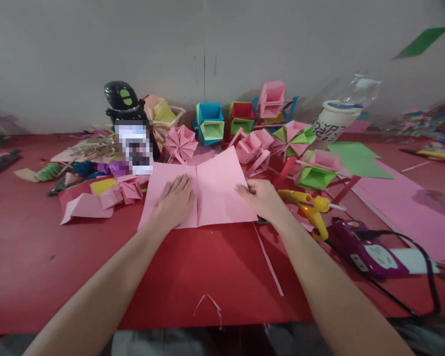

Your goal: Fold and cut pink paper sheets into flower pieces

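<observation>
A sheet of pink paper (220,190) with a crease down its middle lies opened out on the red table. My left hand (177,200) rests flat on the left half, fingers stretched out. At the sheet's right edge, my right hand (261,198) pinches the paper between thumb and fingers, and that half is raised off the table. Right of my right hand lies a yellow glue gun (307,205) with an orange light showing. Folded pink paper pieces (128,190) sit to the left of the sheet.
Several folded paper boxes (209,121) and a pink paper fan shape (181,143) stand behind the sheet. A black bottle (122,101), a paper cup (333,121) and a purple power strip (367,249) with a cable surround the work. Pink paper strips (269,259) lie near the front edge.
</observation>
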`<action>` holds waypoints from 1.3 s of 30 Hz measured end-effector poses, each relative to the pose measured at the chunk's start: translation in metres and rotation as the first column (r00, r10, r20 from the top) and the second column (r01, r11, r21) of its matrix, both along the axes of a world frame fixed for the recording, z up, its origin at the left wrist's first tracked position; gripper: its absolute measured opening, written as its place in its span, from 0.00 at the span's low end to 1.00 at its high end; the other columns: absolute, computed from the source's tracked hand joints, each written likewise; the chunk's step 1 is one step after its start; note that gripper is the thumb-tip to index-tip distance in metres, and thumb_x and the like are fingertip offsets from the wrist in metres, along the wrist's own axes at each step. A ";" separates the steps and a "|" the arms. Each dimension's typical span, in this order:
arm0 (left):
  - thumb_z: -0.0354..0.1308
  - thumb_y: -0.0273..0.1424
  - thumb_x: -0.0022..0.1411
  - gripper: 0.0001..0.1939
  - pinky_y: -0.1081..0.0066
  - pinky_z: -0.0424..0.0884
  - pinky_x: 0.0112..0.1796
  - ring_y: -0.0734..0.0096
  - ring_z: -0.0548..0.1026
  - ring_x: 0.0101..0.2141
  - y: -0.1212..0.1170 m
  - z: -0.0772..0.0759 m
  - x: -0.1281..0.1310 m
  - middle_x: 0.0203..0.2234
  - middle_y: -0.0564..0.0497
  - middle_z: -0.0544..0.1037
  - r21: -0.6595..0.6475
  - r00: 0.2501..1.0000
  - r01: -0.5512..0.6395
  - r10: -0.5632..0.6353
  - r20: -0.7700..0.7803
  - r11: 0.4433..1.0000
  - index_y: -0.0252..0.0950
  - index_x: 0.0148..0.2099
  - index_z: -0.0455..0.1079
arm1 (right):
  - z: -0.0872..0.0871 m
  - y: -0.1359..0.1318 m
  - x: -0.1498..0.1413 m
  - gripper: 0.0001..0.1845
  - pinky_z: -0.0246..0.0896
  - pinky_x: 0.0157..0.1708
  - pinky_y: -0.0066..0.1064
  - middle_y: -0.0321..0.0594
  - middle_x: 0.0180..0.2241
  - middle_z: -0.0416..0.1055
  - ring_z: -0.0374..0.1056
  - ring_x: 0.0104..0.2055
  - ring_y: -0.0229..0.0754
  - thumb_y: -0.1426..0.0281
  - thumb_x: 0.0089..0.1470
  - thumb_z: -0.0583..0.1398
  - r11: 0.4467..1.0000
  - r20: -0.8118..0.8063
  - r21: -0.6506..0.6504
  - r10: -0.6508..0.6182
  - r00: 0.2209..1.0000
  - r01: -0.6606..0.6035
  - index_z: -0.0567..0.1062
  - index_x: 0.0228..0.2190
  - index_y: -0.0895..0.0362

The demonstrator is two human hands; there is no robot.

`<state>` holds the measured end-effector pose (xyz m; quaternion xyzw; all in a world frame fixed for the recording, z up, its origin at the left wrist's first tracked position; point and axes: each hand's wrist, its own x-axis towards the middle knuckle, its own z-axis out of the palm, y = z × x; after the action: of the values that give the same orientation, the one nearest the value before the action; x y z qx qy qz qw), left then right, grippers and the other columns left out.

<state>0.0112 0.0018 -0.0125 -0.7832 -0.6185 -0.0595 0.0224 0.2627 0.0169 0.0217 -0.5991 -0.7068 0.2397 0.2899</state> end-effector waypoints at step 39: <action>0.33 0.30 0.74 0.29 0.48 0.51 0.66 0.50 0.54 0.70 0.003 -0.001 0.000 0.70 0.35 0.57 -0.016 1.000 0.007 -0.006 0.005 1.000 0.24 0.71 0.54 | 0.021 -0.011 0.005 0.27 0.43 0.22 0.30 0.32 0.18 0.59 0.54 0.21 0.35 0.48 0.52 0.64 0.976 -0.063 -0.192 0.087 0.994 -0.097 0.65 0.20 0.55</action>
<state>0.0113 0.0045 -0.0135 -0.7853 -0.6164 -0.0564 0.0145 0.2682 0.0061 0.0432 -0.5845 -0.6987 0.3373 0.2375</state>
